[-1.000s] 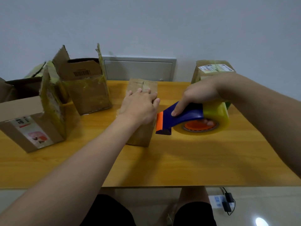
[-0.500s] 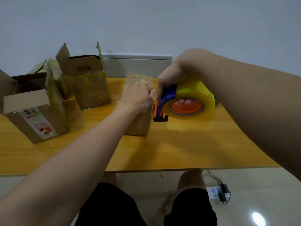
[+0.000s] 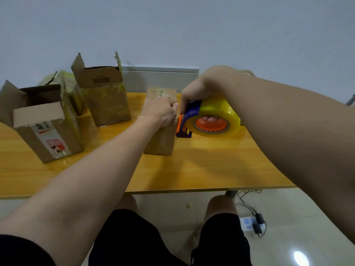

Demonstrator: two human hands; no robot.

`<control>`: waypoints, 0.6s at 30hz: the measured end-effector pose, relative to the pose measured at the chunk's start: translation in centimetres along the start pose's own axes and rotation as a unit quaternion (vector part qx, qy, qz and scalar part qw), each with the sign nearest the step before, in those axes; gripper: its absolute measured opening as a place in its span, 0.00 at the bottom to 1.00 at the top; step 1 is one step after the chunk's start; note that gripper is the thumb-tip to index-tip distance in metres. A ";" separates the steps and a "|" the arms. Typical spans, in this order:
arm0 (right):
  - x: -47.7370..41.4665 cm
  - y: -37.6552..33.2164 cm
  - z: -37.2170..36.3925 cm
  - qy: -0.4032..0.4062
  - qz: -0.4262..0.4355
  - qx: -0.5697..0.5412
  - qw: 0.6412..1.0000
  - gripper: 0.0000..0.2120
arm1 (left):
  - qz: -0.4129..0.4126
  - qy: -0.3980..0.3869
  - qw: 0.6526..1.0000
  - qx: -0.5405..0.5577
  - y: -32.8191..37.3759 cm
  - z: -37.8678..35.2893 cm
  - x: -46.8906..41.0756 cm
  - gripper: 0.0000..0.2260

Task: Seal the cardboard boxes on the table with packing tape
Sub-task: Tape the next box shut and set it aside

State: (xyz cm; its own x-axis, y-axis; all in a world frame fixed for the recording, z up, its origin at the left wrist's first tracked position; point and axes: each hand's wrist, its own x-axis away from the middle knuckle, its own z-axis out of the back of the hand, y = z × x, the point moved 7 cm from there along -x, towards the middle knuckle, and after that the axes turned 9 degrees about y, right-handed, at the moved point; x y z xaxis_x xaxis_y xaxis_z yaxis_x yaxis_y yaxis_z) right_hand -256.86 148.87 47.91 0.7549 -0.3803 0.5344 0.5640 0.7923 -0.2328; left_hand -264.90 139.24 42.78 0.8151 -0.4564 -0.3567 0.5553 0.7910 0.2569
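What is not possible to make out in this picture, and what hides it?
Head view:
- Top seam of the small box: covered by the left hand.
- The far box: almost all hidden by the right hand and its arm.
- Print on the open box's label: too small.
- Loose tape end at the tape dispenser: blurred.

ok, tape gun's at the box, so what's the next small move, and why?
Probably press the front end of the tape dispenser onto the right side of the small box, just under its top edge, to anchor the tape before pulling across. The right hand grips it, orange end beside that face; the left hand holds the closed flaps down.
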 end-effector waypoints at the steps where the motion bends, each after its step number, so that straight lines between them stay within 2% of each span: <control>1: 0.1 0.4 -0.1 -0.018 -0.007 -0.005 1.000 0.22 | -0.011 -0.003 1.000 0.005 0.1 -0.1 0.0 0.18; 3: 0.1 1.0 -0.3 -0.019 0.003 -0.023 1.000 0.21 | -0.025 -0.008 1.000 0.014 -0.1 -0.3 -0.1 0.20; 7: -1.1 4.5 -1.9 -0.046 -0.017 0.025 0.998 0.20 | -0.004 -0.032 0.999 0.033 -2.5 -0.7 -0.8 0.21; 10: -1.9 7.3 -1.1 -0.039 -0.025 -0.021 0.999 0.20 | -0.019 -0.037 0.999 0.026 -2.7 -1.3 -1.0 0.23; 13: -2.2 7.9 0.7 0.020 0.007 -0.097 0.995 0.19 | -0.056 -0.033 0.998 -0.003 -1.6 -1.7 -0.9 0.30; 15: -2.1 7.3 1.7 0.087 0.061 -0.108 0.988 0.20 | -0.070 -0.047 0.996 -0.001 -1.8 -2.0 -1.0 0.32; 18: -1.7 7.0 2.8 0.224 0.117 -0.178 0.951 0.20 | -0.084 -0.110 0.990 -0.007 -2.9 -2.2 -0.9 0.33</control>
State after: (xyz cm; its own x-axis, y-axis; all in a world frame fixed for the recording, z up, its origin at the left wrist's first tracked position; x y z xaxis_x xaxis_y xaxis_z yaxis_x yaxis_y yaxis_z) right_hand -255.18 156.36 47.62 0.8953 -0.4424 0.0527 0.3806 0.6981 -0.6064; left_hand -267.59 138.26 40.35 0.7286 -0.6582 -0.1896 0.6850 0.7011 0.1983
